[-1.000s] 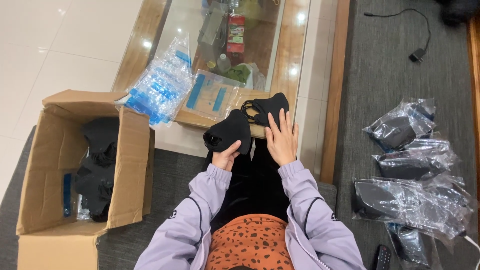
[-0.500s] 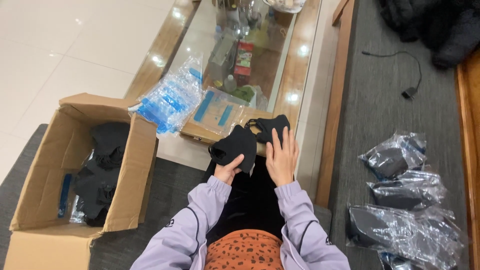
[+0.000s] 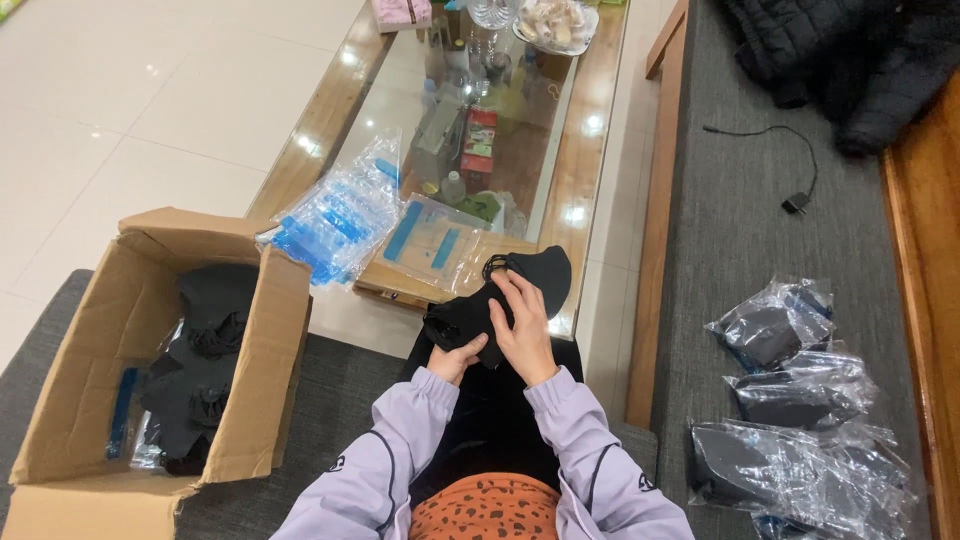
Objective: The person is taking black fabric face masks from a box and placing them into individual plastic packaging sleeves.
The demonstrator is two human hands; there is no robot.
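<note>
A stack of black fabric face masks (image 3: 470, 315) rests over my lap near the edge of the glass coffee table (image 3: 590, 150). My left hand (image 3: 455, 358) grips the stack from below at its near end. My right hand (image 3: 522, 325) lies on top of it, fingers curled over the upper mask (image 3: 545, 270), which sticks out toward the table. Both arms wear lilac sleeves.
An open cardboard box (image 3: 70, 390) with black masks inside stands on my left. Clear plastic bags with blue strips (image 3: 335, 220) lie on the table corner. Several bagged black masks (image 3: 800, 400) lie on the grey sofa at right, with a cable (image 3: 790, 170) and dark jacket (image 3: 850, 60) beyond.
My right hand went from lying flat with spread fingers to curling over the top mask. The camera view has tilted upward, showing more of the table.
</note>
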